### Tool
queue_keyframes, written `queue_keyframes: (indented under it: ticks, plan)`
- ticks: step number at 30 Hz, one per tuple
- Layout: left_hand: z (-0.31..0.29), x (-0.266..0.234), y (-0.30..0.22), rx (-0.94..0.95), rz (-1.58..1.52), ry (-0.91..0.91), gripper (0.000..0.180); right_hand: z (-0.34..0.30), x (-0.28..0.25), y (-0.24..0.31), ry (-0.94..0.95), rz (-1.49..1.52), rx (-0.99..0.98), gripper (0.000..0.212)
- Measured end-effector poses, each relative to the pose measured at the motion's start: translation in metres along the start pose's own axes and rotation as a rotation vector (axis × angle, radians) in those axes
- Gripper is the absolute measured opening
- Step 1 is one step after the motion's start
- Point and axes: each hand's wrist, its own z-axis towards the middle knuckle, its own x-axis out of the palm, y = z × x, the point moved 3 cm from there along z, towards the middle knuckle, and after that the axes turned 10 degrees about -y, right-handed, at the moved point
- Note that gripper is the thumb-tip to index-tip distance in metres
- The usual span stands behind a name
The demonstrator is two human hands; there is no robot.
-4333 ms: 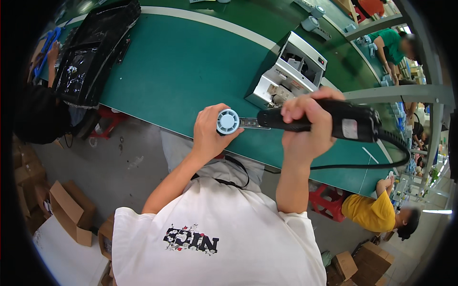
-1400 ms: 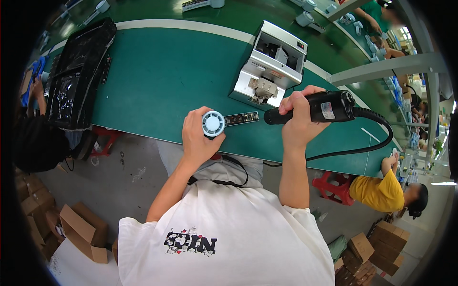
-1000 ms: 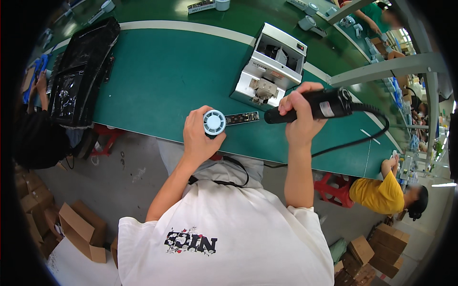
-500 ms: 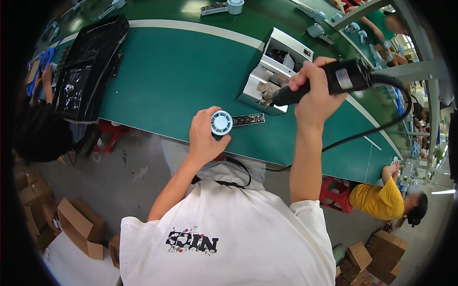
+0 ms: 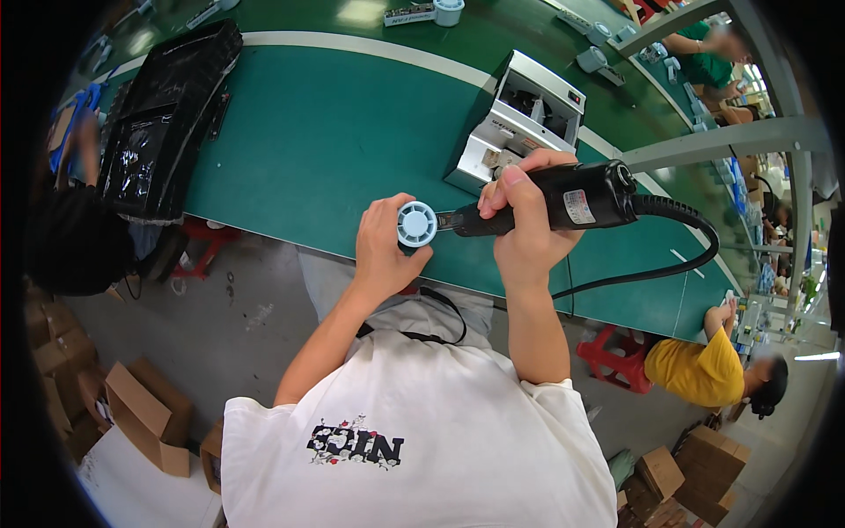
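Note:
My left hand [image 5: 378,251] is closed around the round, light-blue head of a small handheld fan [image 5: 417,224] near the table's front edge. The fan's narrow handle, where a circuit board shows, points right. In my right hand [image 5: 528,242] is a black electric screwdriver [image 5: 579,198], lying almost level. Its tip points left at the handle, close to the fan head; whether it touches cannot be made out. Just beyond my right hand stands a silver screw feeder [image 5: 540,114], partly covered by my fingers.
A thick black cord [image 5: 695,231] loops from the screwdriver over the green table [image 5: 308,132]. On the left lies a black plastic tray [image 5: 167,114]. More fans [image 5: 449,11] sit along the dark green strip beyond. A person in yellow [image 5: 700,370] is at the right.
My right hand has brought the screwdriver from the screw feeder leftward and nearer, to the fan's handle. My left hand keeps its hold on the fan, barely shifted.

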Motion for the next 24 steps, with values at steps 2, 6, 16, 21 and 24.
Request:
queue_keyframes:
  ticks: [2,6,16,21,24]
  plan:
    - [0.0,0.002,0.0,-0.007,-0.006,0.005,0.057,0.0,0.0,0.001,-0.013,-0.007,-0.01,0.014]
    - [-0.001,0.001,0.0,-0.002,-0.009,-0.015,0.057,0.001,-0.001,0.001,-0.013,-0.003,0.013,0.013]
    - [-0.001,0.002,-0.001,0.003,-0.005,-0.021,0.056,0.003,-0.002,-0.007,0.008,0.09,-0.002,0.019]
    - [-0.001,0.004,-0.001,-0.011,-0.014,-0.019,0.055,0.002,0.0,-0.011,0.015,0.077,-0.055,0.019]
    - [-0.001,0.005,0.0,-0.016,-0.011,-0.017,0.055,0.003,0.002,-0.011,0.044,-0.007,-0.119,0.016]
